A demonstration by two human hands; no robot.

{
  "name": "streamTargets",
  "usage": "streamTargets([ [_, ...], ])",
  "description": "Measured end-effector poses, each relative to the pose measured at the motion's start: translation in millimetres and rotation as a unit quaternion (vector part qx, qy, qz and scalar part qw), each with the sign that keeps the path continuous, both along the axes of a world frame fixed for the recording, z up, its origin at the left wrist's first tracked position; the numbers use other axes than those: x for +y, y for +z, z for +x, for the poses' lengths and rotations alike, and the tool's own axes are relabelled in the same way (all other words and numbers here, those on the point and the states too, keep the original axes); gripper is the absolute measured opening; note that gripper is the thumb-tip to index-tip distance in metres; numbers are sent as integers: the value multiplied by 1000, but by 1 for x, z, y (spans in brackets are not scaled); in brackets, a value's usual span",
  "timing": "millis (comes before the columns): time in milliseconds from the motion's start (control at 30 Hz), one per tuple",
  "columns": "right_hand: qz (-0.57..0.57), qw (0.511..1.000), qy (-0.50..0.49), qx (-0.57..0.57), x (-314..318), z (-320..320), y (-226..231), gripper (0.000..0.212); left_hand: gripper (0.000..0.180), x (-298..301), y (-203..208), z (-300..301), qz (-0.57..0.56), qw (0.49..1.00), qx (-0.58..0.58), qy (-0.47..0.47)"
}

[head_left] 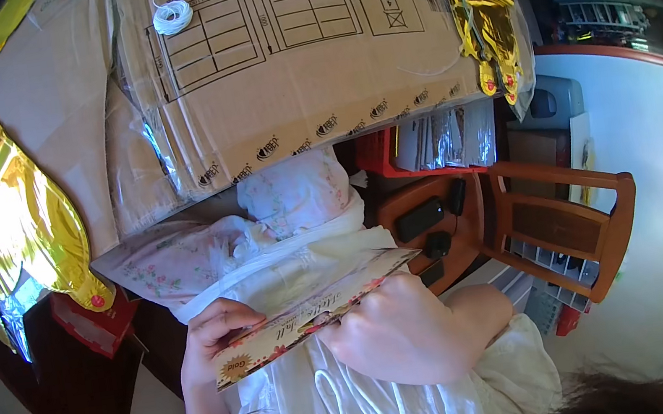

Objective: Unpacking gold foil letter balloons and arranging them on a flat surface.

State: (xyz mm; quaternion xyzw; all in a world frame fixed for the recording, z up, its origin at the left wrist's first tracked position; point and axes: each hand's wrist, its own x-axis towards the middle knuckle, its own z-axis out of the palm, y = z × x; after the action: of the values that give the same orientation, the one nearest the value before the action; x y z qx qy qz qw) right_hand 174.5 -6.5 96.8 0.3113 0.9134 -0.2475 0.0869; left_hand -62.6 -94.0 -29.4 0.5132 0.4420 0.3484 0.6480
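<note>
A flat printed paper packet (pixel 284 319), cream with a reddish flower and leaf border, lies tilted across my lap. My left hand (pixel 217 329) grips its left end, thumb on top and fingers curled behind. At the packet's middle and right my right hand (pixel 396 333) is closed over the near edge, the knuckles up. Its fingertips are hidden, so whether they reach inside the packet I cannot tell. Ahead of me, gold foil balloons (pixel 490 7) lie flat at the right of a cardboard sheet (pixel 314 82). Another gold foil balloon (pixel 26 207) hangs over its left edge.
A small coil of white string (pixel 172 18) rests on the cardboard. To the right stand a wooden chair (pixel 606 228) and a seat holding dark devices (pixel 420 218). Under the cardboard sits a red bin (pixel 380 158) of silvery packets. A red box (pixel 93 321) is at the left.
</note>
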Motion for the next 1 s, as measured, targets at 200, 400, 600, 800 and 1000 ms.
streamTargets([
  [200, -45, 999, 5, -20, 4, -1, 3, 7, 29, 1, -3, 0, 13, 1000, -15, -6],
  [400, -7, 998, -2, 58, 8, 3, 4, 8, 24, 8, 5, 1, 36, 999, -3, -20],
  [600, -40, 975, -73, 207, 22, 18, 26, 37, 15, 4, 5, 0, 22, 997, 67, 35],
  [800, -70, 812, -363, 452, 37, 54, -20, 91, 17, 16, -12, -2, -41, 967, -182, 174],
  [1000, -458, 700, -342, 428, 32, 61, -61, 50, 26, 53, 3, 3, -88, 945, -267, 165],
])
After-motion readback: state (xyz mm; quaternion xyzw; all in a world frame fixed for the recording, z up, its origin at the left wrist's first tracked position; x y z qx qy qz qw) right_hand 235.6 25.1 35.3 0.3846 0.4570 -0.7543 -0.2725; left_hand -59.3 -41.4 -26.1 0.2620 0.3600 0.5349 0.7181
